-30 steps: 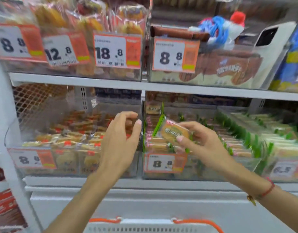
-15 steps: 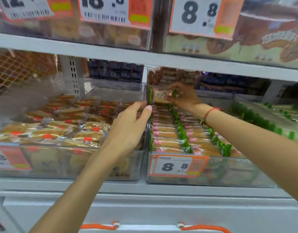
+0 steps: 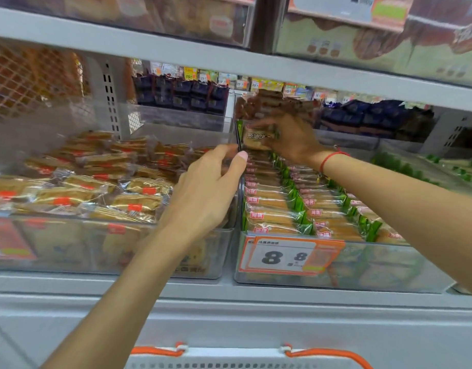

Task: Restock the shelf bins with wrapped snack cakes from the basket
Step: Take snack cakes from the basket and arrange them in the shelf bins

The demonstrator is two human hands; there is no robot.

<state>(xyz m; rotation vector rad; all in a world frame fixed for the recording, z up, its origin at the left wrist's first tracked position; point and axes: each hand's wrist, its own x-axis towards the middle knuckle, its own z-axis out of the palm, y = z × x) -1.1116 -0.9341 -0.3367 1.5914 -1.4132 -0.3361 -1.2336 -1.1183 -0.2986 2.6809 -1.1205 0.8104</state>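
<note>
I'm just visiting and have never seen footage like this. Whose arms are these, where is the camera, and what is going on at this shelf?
There is no robot here. A person wears a camera on the head, so the one picture looks forward and down along their own arms. The right hand reaches to the back of a clear shelf bin and holds a wrapped snack cake with green ends, above rows of the same cakes. The left hand rests, holding nothing, at the wall where that bin meets the neighbouring bin of orange-labelled cakes. A price tag reads 8.8. The basket, white with orange handles, shows at the bottom edge.
</note>
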